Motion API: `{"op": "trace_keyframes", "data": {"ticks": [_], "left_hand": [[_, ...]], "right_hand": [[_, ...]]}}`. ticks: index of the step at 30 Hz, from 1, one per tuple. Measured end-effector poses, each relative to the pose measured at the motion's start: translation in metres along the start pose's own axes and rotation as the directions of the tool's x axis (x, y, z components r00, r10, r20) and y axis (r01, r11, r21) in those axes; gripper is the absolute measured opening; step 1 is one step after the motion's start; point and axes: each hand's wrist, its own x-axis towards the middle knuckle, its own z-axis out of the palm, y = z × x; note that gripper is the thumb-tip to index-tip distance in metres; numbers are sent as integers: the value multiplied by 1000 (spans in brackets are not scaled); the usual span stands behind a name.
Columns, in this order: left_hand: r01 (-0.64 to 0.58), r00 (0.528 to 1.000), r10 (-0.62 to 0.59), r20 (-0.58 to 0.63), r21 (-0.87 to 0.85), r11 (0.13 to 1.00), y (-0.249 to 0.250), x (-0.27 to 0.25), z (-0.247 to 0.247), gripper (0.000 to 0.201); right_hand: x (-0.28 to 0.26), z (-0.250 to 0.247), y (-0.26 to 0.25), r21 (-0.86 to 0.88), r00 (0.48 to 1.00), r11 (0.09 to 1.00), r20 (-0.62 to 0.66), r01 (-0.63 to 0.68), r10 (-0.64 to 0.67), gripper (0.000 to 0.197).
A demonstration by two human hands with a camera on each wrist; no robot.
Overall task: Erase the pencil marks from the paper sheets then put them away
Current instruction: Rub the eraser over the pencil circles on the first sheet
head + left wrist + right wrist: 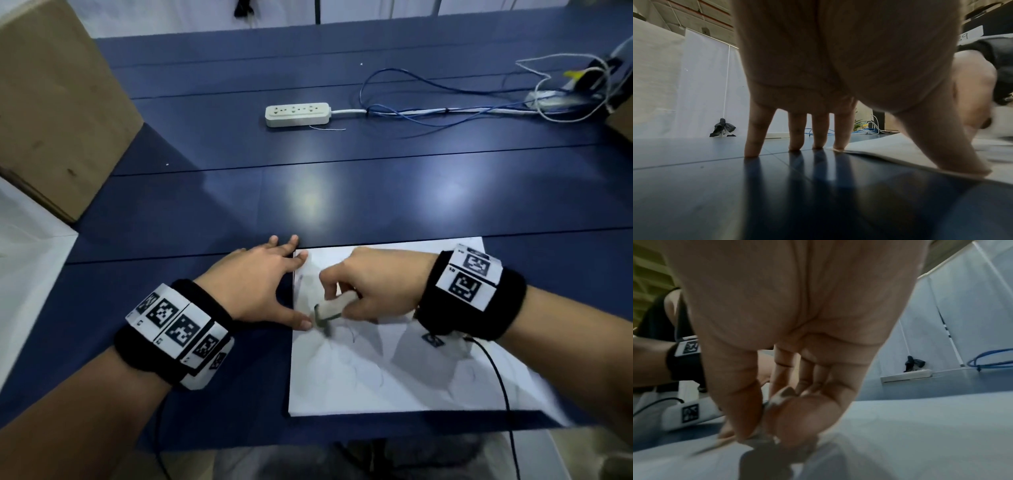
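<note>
White paper sheets (359, 383) with faint pencil marks lie at the near edge of the dark blue table (308, 192). My right hand (356, 291) pinches a whitish eraser (330, 310) and holds its tip down on the top sheet near the left edge. In the right wrist view the eraser (781, 396) sits between thumb and fingers over the paper (900, 434). My left hand (263, 284) lies spread with straight fingers; its thumb and index finger press the paper's left edge, the other fingers rest on the table. The left wrist view shows its fingertips (754, 151) on the table and the thumb on the paper (900, 151).
A white power strip (297, 114) with blue and white cables (445, 109) lies across the far middle and right of the table. A cardboard box (58, 102) stands at the far left. Black wrist cables trail off the table's near edge.
</note>
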Motion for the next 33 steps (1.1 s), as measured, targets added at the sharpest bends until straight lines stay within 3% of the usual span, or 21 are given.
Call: {"op": "trace_keyframes", "data": {"ticks": [6, 12, 16, 18, 23, 29, 31, 33], "left_hand": [[6, 1000, -6, 17, -4, 1000, 4, -3, -5, 117], [7, 1000, -7, 9, 7, 1000, 2, 0, -1, 120], [12, 1000, -12, 17, 1, 1000, 3, -2, -4, 117], [11, 1000, -11, 15, -4, 1000, 3, -2, -4, 118], [12, 1000, -12, 12, 10, 1000, 2, 0, -2, 119], [17, 1000, -18, 22, 10, 1000, 4, -2, -4, 118], [20, 1000, -20, 21, 15, 1000, 5, -2, -5, 118], [19, 1000, -20, 15, 27, 999, 5, -2, -4, 119]], "right_hand": [[17, -18, 24, -73, 963, 985, -231, -158, 137, 30], [0, -1, 1, 3, 999, 999, 24, 35, -35, 21], [21, -20, 17, -91, 980, 993, -190, -75, 57, 26], [23, -23, 22, -71, 972, 993, -224, -92, 74, 26], [4, -5, 1, -18, 997, 997, 11, 74, -73, 21], [25, -24, 20, -112, 974, 992, -226, -62, 35, 25], [19, -21, 19, -90, 982, 995, -186, -36, 19, 25], [8, -14, 10, -30, 998, 999, -41, 41, -42, 25]]}}
